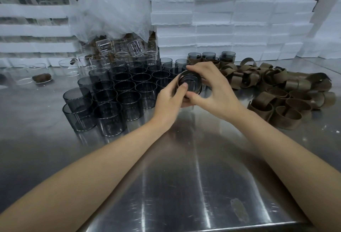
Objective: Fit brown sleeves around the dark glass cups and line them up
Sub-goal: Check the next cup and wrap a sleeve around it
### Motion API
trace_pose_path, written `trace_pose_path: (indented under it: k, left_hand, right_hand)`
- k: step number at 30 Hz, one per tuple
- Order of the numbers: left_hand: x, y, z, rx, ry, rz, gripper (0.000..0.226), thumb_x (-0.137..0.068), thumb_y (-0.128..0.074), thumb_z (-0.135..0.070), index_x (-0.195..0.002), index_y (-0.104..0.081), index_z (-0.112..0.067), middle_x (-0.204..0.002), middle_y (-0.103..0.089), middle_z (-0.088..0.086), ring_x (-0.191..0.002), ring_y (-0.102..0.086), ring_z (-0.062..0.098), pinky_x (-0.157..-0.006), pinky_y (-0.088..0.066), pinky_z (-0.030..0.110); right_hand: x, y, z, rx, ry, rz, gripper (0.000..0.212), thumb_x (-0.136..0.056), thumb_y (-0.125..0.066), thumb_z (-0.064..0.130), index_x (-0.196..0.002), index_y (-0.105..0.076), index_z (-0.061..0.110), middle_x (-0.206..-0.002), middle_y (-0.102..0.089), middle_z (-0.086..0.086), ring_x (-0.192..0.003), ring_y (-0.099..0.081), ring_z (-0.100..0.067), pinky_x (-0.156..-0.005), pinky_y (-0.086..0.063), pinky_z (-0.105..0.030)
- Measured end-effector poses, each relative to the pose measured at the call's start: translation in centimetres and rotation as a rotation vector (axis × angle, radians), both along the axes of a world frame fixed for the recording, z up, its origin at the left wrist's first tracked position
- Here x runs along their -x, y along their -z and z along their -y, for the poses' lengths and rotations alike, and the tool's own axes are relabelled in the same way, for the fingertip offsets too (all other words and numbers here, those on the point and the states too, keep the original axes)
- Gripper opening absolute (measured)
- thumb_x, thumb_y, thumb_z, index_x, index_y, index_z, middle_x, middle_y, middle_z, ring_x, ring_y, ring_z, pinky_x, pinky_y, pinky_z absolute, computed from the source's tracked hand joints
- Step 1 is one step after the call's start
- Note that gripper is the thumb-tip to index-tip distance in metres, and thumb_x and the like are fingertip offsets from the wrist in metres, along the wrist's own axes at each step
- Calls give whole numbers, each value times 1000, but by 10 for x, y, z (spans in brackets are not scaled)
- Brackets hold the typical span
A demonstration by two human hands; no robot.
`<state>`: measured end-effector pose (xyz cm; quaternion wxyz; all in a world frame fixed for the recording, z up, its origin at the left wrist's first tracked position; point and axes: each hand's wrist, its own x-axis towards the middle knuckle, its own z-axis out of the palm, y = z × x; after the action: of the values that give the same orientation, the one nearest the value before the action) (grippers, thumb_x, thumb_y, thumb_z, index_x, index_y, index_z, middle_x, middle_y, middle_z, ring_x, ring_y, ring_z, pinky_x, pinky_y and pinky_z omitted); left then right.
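A dark glass cup [190, 82] is held above the steel table between both hands, with a brown sleeve [199, 89] around its rim. My left hand [170, 100] grips the cup from the left, thumb over the rim. My right hand [212, 91] pinches the sleeve from the right and from above. Several bare dark cups [118, 100] stand in rows to the left. A few sleeved cups [208, 59] are lined up at the back. A heap of loose brown sleeves [276, 93] lies to the right.
Clear glass cups [120, 50] and crumpled plastic wrap [110, 8] sit at the back left. White foam blocks [230, 15] are stacked along the back. The steel table [184, 176] stretches toward me, with a brown scrap [239, 211] near its front edge.
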<state>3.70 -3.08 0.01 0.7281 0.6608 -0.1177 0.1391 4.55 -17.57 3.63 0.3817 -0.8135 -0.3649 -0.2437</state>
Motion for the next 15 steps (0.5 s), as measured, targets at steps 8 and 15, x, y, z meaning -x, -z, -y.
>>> trace_pose_path:
  k: [8, 15]
  left_hand:
    - [-1, 4, 0, -121, -57, 42, 37, -99, -44, -8, -135, -56, -8, -107, -69, 9, -76, -74, 28, -72, -61, 44]
    - [5, 2, 1, -82, -71, 54, 23, -101, -52, -24, -121, -58, -14, -98, -66, 2, -65, -73, 26, -59, -59, 31]
  right_hand:
    - [-4, -1, 4, -138, 112, -205, 38, -95, -56, 10, -131, -60, 19, -124, -61, 5, -115, -53, 1, -87, -40, -1]
    - [2, 3, -6, -220, 176, -251, 31, -95, -48, 12, -103, -75, 23, -84, -74, -1, -77, -63, -12, -72, -48, -25]
